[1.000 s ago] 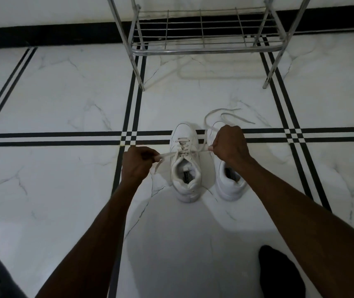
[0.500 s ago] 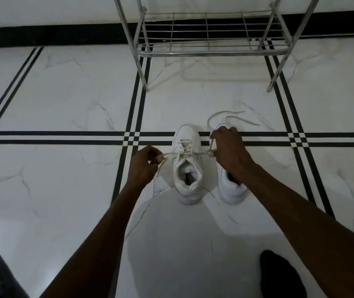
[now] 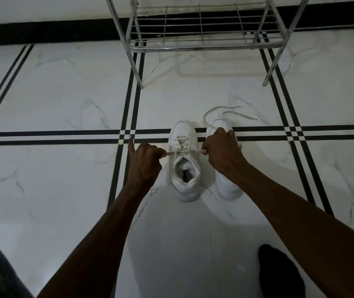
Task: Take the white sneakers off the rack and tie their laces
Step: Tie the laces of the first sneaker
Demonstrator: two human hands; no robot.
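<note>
Two white sneakers stand side by side on the marble floor, toes pointing away from me. My left hand pinches one lace end of the left sneaker, little finger sticking out. My right hand pinches the other lace end on the opposite side. The lace runs taut across the shoe's tongue between both hands. The right sneaker is partly hidden under my right hand and wrist. Its loose laces trail on the floor beyond its toe.
A metal wire shoe rack stands at the back, its bottom shelf bare, legs on the floor. My foot in a dark sock rests at the lower right. Black stripes cross the white floor.
Both hands have drawn a little closer to the left sneaker, still pulling its lace ends sideways. My left little finger now sticks out. The view has shifted slightly.
</note>
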